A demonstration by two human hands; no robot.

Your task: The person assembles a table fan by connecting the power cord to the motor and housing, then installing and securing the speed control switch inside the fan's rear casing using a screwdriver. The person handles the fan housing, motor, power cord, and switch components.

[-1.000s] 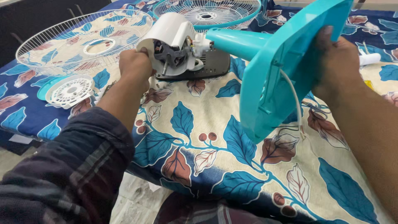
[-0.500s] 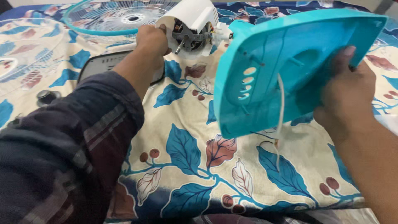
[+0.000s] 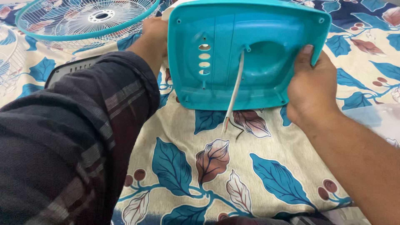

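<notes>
A turquoise plastic fan base (image 3: 250,54) stands tilted up on its edge, its hollow underside facing me. A white cable (image 3: 234,89) hangs out of its middle and ends in bare wire tips over the cloth. My right hand (image 3: 310,89) grips the base's right edge, thumb on the rim. My left hand (image 3: 155,31) reaches behind the base's upper left corner, where the white motor housing is almost fully hidden; what the fingers hold there cannot be seen.
A leaf-patterned cloth (image 3: 233,175) covers the surface. A round wire fan grille with a turquoise rim (image 3: 83,21) lies at the back left. A dark grey panel (image 3: 66,71) shows beside my left sleeve.
The base has swung round so its underside faces me squarely and hides the white motor housing. My view has moved closer and to the left.
</notes>
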